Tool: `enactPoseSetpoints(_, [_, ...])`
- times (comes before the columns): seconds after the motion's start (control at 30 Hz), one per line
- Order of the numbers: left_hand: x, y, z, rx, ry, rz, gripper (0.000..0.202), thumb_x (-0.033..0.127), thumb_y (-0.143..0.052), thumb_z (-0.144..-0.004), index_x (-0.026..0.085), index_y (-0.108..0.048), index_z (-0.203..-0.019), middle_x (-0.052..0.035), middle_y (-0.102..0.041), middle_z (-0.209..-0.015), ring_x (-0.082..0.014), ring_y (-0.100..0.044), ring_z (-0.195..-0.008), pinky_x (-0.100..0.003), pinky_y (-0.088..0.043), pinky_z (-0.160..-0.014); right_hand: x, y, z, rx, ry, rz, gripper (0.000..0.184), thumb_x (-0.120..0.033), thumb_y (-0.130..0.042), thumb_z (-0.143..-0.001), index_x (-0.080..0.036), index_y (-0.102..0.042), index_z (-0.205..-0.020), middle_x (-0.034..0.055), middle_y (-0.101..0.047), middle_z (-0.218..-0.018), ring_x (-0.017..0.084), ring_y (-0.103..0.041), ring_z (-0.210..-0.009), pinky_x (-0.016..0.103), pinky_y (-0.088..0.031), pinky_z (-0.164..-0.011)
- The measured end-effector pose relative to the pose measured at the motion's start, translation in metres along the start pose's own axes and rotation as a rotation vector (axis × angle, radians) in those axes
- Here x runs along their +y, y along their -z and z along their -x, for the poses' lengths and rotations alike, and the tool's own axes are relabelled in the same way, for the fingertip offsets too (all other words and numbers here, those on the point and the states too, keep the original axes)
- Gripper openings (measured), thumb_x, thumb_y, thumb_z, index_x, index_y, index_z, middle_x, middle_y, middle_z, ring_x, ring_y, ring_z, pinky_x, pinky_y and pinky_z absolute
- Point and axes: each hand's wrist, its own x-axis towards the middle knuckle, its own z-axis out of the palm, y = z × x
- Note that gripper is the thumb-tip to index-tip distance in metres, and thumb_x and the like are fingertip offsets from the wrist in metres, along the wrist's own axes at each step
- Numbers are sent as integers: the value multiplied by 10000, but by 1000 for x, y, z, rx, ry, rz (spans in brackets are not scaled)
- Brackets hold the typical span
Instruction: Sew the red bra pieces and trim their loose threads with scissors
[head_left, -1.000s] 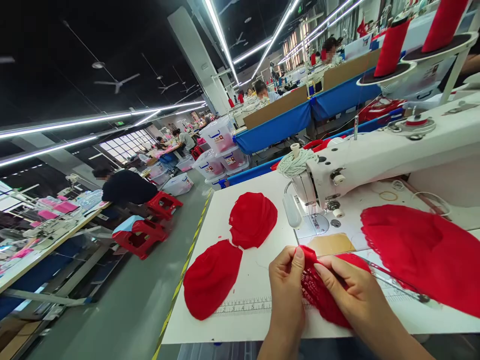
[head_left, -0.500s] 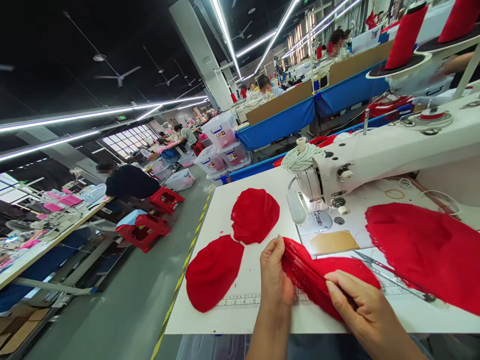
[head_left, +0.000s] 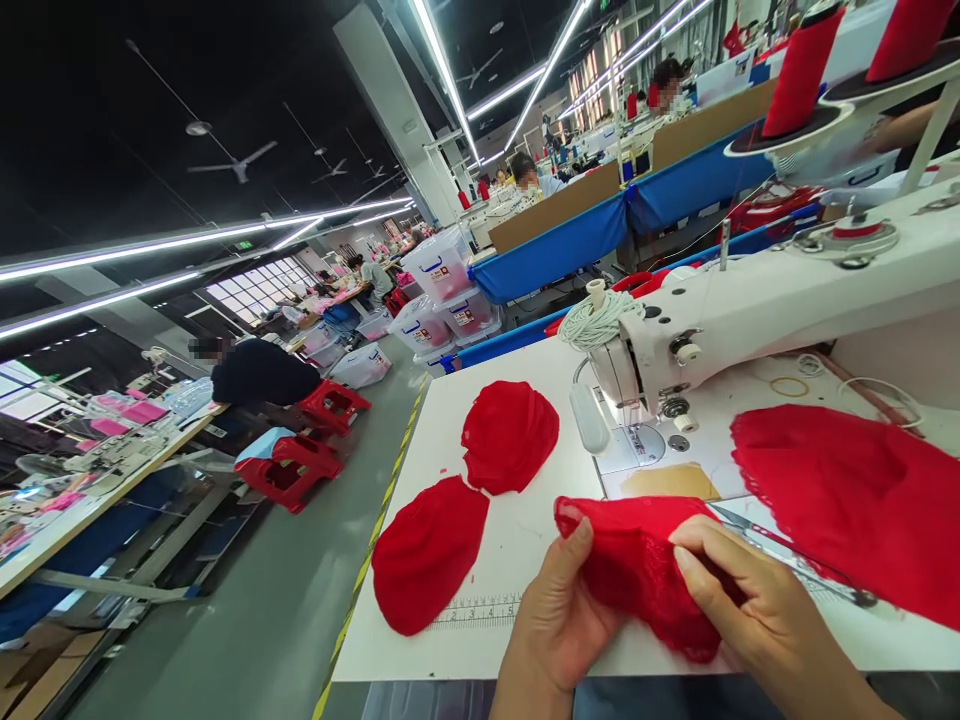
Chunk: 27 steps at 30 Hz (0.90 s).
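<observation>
Between my hands, over the front of the white table (head_left: 450, 655), is a piece of red lace fabric (head_left: 637, 560). My left hand (head_left: 566, 600) pinches its left edge, thumb on top. Its right side is gripped by my right hand (head_left: 735, 590), thumb and fingers pressed together. Two rounded red fabric pieces (head_left: 510, 435) lie to the left on the tabletop. At the right spreads a larger red fabric piece (head_left: 855, 500) with a scalloped edge. Metal scissors (head_left: 795, 555) lie partly beneath it, close to my right hand.
A white sewing machine (head_left: 720, 325) stands behind my hands, a coil of pale cord (head_left: 600, 318) on its head. A ruler scale (head_left: 480, 610) runs along the table front. Red thread cones (head_left: 802, 75) stand at upper right. Clear bins (head_left: 439, 265) and a seated person (head_left: 262, 370) are farther off.
The held red fabric has been turned and gathered between my hands, its upper edge now lying nearly level. My left hand has tilted and moved lower; my right hand keeps its grip.
</observation>
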Motion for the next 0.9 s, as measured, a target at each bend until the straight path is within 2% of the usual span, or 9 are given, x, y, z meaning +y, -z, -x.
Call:
enactPoseSetpoints(0.1, [-7,2,0,-48,-4,-35,306,279,-854,-684,134,-746,-932,-108,-763,-1000,-266,-682,-1033,-359,-485,-985,-3,1,0,12,-2,-32,263,-413,-461,-938,-262,-594,-769,-17,-622,-711,161,-586,-641,250,-465,-600])
enactPoseSetpoints(0.2, [-11,-1,-1,-71,-72,-111,323,313,-814,-734,121,-747,-985,-123,-759,-1001,-266,-691,-991,-349,-508,-926,-6,1,2,22,-2,-12,267,-401,-456,-935,-262,-589,-750,-33,-611,-671,148,-572,-596,242,-461,-584])
enactPoseSetpoints(0.33, [-11,-11,1,41,-190,-195,310,326,-836,-708,129,-759,-934,-94,-765,-868,-216,-705,-806,-311,-537,-808,-7,-2,6,61,-1,31,225,-375,-476,-913,-267,-606,-764,-38,-624,-667,149,-571,-579,248,-460,-586])
enactPoseSetpoints(0.5, [-5,-19,3,177,-296,-191,251,314,-865,-657,148,-740,-796,-59,-751,-769,-215,-706,-761,-315,-545,-771,-8,0,7,131,-68,-33,228,-441,-451,-947,-280,-607,-908,-31,-660,-786,153,-631,-712,230,-473,-636])
enactPoseSetpoints(0.57, [-4,-21,4,170,-293,-230,257,323,-858,-665,139,-738,-798,-64,-745,-750,-222,-705,-767,-314,-543,-763,-10,1,6,116,-51,-64,256,-467,-466,-937,-274,-616,-861,-16,-660,-816,162,-632,-744,231,-480,-649])
enactPoseSetpoints(0.63, [-4,-23,5,138,-292,-274,258,337,-844,-682,130,-737,-794,-74,-741,-741,-229,-704,-777,-314,-538,-760,-13,1,4,57,-55,-94,280,-489,-495,-917,-267,-622,-801,-9,-643,-768,167,-613,-698,236,-474,-595])
enactPoseSetpoints(0.73, [-4,-26,6,107,-286,-301,259,334,-843,-677,132,-740,-803,-75,-739,-748,-233,-700,-784,-317,-533,-759,-18,-3,2,0,-173,-215,295,-523,-538,-892,-261,-610,-778,-21,-618,-672,156,-567,-579,229,-443,-486])
enactPoseSetpoints(0.83, [-4,-28,7,134,-294,-286,261,345,-846,-666,138,-730,-776,-62,-724,-711,-232,-694,-775,-316,-526,-754,-22,-6,1,5,-269,-323,307,-543,-597,-848,-254,-590,-747,-40,-582,-610,139,-527,-514,221,-438,-466])
enactPoseSetpoints(0.9, [-5,-29,7,178,-297,-283,286,372,-853,-650,140,-714,-745,-53,-712,-681,-228,-688,-760,-315,-522,-745,-23,-6,0,-16,-278,-327,324,-561,-613,-825,-253,-579,-729,-52,-551,-582,131,-507,-496,218,-425,-464])
